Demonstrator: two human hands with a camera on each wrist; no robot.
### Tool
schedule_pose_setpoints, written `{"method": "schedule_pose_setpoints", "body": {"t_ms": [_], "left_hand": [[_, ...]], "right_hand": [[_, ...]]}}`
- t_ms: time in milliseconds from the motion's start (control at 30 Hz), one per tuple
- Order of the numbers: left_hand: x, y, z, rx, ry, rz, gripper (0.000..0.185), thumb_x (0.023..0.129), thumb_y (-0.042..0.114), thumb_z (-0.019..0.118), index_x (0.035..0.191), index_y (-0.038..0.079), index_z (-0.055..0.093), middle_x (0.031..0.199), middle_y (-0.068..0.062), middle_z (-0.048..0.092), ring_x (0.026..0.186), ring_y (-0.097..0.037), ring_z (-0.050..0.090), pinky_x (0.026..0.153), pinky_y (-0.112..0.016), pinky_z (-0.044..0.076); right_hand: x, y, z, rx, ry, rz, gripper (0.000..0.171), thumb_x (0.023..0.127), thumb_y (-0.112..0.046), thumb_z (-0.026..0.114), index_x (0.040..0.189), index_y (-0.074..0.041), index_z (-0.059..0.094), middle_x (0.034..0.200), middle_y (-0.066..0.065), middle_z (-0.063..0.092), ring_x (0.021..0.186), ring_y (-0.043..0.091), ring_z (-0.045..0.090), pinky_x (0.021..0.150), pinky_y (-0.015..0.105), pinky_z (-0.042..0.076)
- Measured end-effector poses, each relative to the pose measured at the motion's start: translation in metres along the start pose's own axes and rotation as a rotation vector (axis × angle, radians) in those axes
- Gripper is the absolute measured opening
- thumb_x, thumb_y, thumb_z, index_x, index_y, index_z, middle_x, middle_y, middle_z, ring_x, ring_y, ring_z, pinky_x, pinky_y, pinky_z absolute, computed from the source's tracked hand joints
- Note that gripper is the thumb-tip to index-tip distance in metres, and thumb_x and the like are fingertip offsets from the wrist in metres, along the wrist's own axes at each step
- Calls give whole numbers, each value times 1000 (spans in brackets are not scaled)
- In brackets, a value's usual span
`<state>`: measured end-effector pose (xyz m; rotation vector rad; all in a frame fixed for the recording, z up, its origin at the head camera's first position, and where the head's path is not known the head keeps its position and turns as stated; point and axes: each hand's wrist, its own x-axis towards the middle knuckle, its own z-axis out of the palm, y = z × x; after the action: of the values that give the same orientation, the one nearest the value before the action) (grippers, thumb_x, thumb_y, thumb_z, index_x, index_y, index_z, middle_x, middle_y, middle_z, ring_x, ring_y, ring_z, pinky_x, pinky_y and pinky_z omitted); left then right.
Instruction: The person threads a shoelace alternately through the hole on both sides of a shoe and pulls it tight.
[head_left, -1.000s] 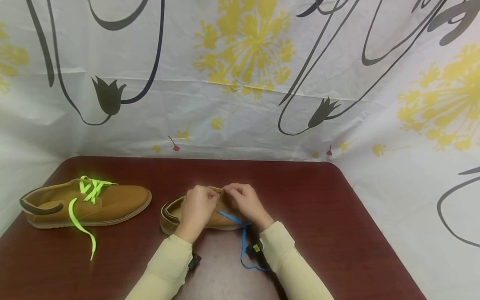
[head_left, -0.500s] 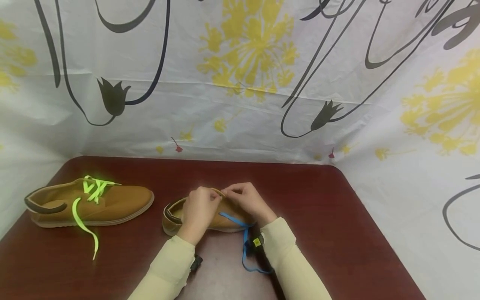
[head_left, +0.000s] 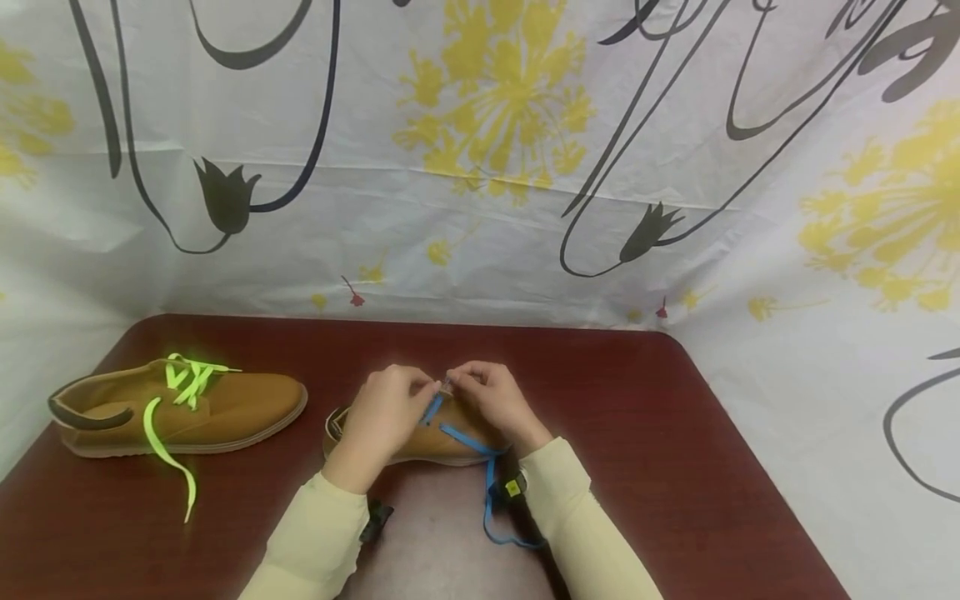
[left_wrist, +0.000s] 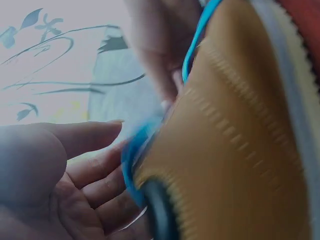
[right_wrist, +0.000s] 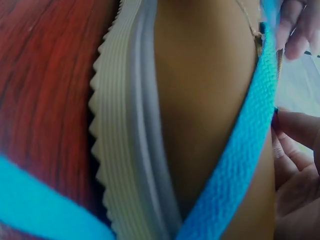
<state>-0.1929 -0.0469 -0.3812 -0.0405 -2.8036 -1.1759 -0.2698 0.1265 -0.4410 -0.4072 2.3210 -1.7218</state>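
Note:
A tan shoe [head_left: 453,425] stands on the table under both hands, its toe to the right. A blue shoelace [head_left: 465,437] runs over its upper and trails down beside it. My left hand [head_left: 386,417] pinches a stretch of this lace near the eyelets; in the left wrist view the lace [left_wrist: 131,165] is blurred beside the fingers. With thumb and fingertips, my right hand [head_left: 495,404] grips the shoe's lacing edge, close to the left fingertips. In the right wrist view, the right thumb [right_wrist: 300,125] meets that edge. The hands partly hide the eyelets.
To the left stands a second tan shoe [head_left: 247,404], laced in neon green, with one green lace end [head_left: 168,458] hanging onto the table. The dark red table [head_left: 675,467] backs onto a white patterned curtain [head_left: 480,208].
My left hand has shifted left and slightly up from the shoe's edge, and a short stretch of blue lace now shows by its fingertips. The right hand has barely moved.

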Motion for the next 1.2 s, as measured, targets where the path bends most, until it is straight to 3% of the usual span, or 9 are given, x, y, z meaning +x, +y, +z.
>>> {"method": "schedule_pose_setpoints", "body": {"t_ms": [167,300,433,600,767,900,1000,1100,1200], "left_hand": [[1,-6,-13,108,88,104,16,92,19,75,105,10,78,103,-7,77,86,-22,69,71,-38,55],[6,-19,-14,141,-17,128,21,91,17,76,111,10,77,109,-7,76,100,-25,69,83,-43,57],[12,-29,-10,97,-111,127,16,95,17,71,108,12,79,104,-3,78,91,-18,72,77,-36,58],[14,-36,-6,67,-103,138,14,96,18,70,104,14,80,99,-1,79,82,-12,70,71,-32,56],[15,-36,-7,63,-101,148,14,96,18,70,105,14,80,99,-2,79,77,-10,68,68,-31,54],[14,-36,-8,69,-100,167,14,96,17,70,104,14,81,99,-2,79,79,-11,68,71,-32,55],[15,-36,-9,64,-110,176,14,96,17,69,104,14,81,100,-2,79,81,-12,68,73,-33,56],[15,-37,-10,58,-125,175,15,97,17,68,105,13,80,101,-3,79,84,-13,70,74,-34,56],[15,-38,-10,56,-136,169,16,97,17,68,106,12,80,103,-4,79,87,-15,71,76,-35,57]], "right_hand": [[0,-1,1,80,46,20,27,102,-20,61,106,5,71,86,4,74,83,10,72,86,33,61],[-1,-2,3,100,95,27,30,101,-22,63,109,6,70,85,4,75,84,11,73,83,33,61],[-2,-4,4,1,86,18,32,101,-30,63,109,-1,74,94,7,77,88,11,71,84,31,59],[-5,-2,1,-210,23,-10,27,99,-36,65,101,-13,80,100,2,78,87,11,64,75,27,50],[-5,0,1,-231,9,-47,20,98,-27,67,94,-13,81,95,2,77,82,10,60,70,25,47],[-4,-1,4,-182,25,-33,20,100,-25,65,94,-11,78,80,-3,69,68,10,51,64,23,43],[-3,-4,4,-69,34,-3,22,102,-22,61,96,-6,75,79,-3,68,68,8,57,66,24,48],[-3,-9,3,68,43,18,25,103,-20,59,100,1,71,90,8,76,82,12,71,79,29,58],[-3,-13,-2,145,49,12,24,104,-18,58,102,3,69,99,16,78,89,18,75,84,34,60]]}}
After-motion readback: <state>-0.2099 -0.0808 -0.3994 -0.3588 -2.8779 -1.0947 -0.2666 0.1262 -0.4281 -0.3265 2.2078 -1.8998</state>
